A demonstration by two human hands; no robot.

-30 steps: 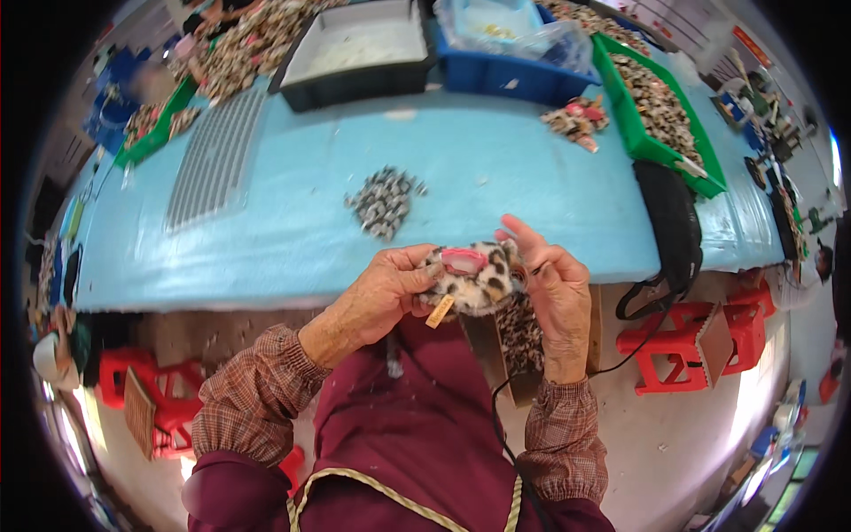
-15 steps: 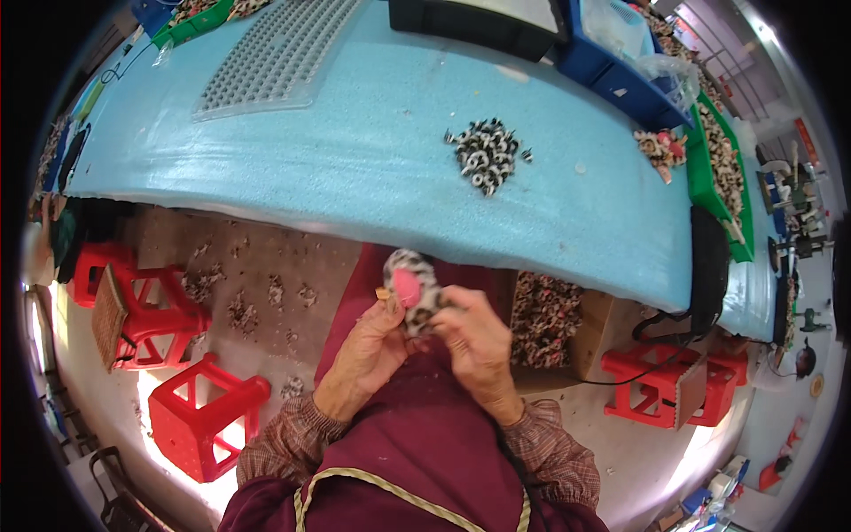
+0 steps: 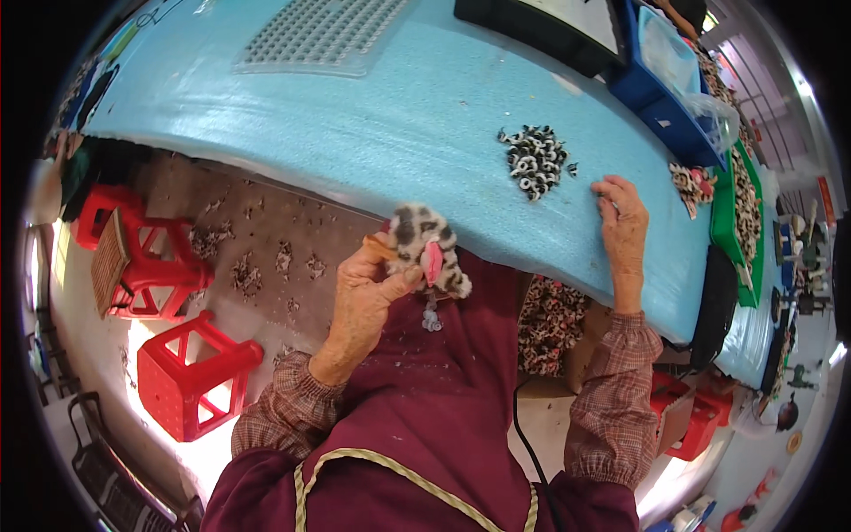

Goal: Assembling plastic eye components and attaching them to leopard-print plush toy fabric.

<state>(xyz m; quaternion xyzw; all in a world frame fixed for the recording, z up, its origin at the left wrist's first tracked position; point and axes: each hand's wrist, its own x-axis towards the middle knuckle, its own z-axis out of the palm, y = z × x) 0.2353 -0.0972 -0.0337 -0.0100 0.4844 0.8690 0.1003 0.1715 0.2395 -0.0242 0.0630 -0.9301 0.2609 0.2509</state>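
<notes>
Between the thumb and fingers of my left hand [image 3: 365, 285] is a spotted plush piece [image 3: 418, 232], furry and black-and-white, with a pink patch in its middle and an orange bit at its left side. It is held in front of the table edge, above my lap. A small greyish cluster [image 3: 432, 317] hangs just below it. My right hand [image 3: 624, 222] is over the right part of the table, fingers lightly bent and apart, with nothing visible in them. Left of that hand lies a loose pile of small black-and-white curled plush pieces [image 3: 537, 162].
On the blue-covered table [image 3: 355, 133] are a clear knobbed tray [image 3: 319, 40], a black tray [image 3: 532, 35], a blue bin [image 3: 665, 111] and a green bin [image 3: 725, 213] of plush parts. Below are a cardboard box [image 3: 592, 348] of pieces and red stools [image 3: 191, 381].
My right hand has let go of the plush piece and moved right, over the table. The left hand has raised the piece slightly. My view has shifted, so the table appears tilted.
</notes>
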